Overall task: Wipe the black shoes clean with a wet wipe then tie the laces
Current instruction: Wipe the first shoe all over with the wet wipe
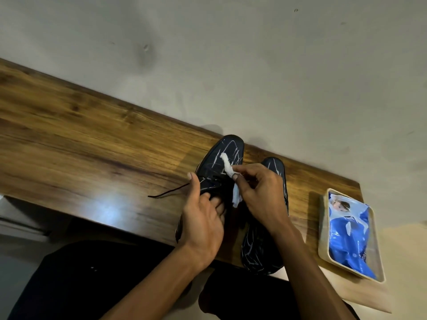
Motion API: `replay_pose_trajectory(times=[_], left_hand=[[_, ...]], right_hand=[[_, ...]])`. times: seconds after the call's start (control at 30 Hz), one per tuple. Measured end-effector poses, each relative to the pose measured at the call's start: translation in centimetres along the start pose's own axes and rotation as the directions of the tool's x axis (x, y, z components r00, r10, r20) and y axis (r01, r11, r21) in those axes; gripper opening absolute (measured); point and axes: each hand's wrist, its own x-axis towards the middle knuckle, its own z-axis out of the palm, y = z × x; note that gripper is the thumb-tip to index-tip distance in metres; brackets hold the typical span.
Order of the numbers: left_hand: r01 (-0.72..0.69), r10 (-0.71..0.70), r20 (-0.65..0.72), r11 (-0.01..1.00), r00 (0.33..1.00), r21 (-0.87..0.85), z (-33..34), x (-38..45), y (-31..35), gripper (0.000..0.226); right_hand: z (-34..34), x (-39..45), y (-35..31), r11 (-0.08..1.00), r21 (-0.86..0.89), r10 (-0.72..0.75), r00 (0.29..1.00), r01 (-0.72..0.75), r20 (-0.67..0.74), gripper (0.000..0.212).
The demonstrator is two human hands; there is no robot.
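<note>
Two black shoes with pale streaks stand side by side on the wooden table (92, 139), toes pointing to the wall. My left hand (202, 218) grips the left shoe (221, 158) at its opening, fingers tucked inside, thumb up along its side. My right hand (261, 192) pinches a white wet wipe (227, 166) and holds its end against the left shoe's toe area. The right shoe (261, 250) sits partly under my right wrist. A loose black lace (168, 191) trails left over the table.
A cream tray (323, 227) at the table's right end holds a blue wet-wipe pack (346, 236). A plain wall runs right behind the table. My dark-clothed lap is below the front edge.
</note>
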Motion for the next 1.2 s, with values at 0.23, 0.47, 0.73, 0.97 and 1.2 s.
replay_pose_trajectory(times=[0.23, 0.47, 0.73, 0.97, 1.2], left_hand=[[-0.066, 0.063, 0.053, 0.995, 0.997, 0.072, -0.2, -0.6, 0.1, 0.095], [-0.151, 0.129, 0.123, 0.971, 0.984, 0.184, -0.6, -1.2, 0.2, 0.102], [-0.197, 0.187, 0.214, 0.980, 0.959, 0.027, -0.2, -2.2, 1.7, 0.099], [-0.187, 0.203, 0.263, 0.978, 0.943, -0.088, 0.2, -2.3, 3.2, 0.101], [-0.138, 0.164, 0.318, 0.985, 0.934, -0.103, -0.2, -2.4, 3.1, 0.098]], right_hand=[[-0.5, -2.9, -2.7, 0.986, -0.012, -0.169, 0.985, 0.169, 0.033, 0.023], [-1.0, -0.5, -1.0, 0.983, -0.100, -0.163, 0.983, 0.155, -0.080, 0.026], [-0.9, -2.3, -2.7, 0.978, -0.060, -0.204, 0.972, 0.198, -0.116, 0.026], [-1.2, -1.6, -3.2, 0.948, -0.105, -0.310, 0.948, 0.301, -0.075, 0.028], [-1.2, 0.3, -2.7, 0.967, -0.162, -0.228, 0.951, 0.196, -0.210, 0.026]])
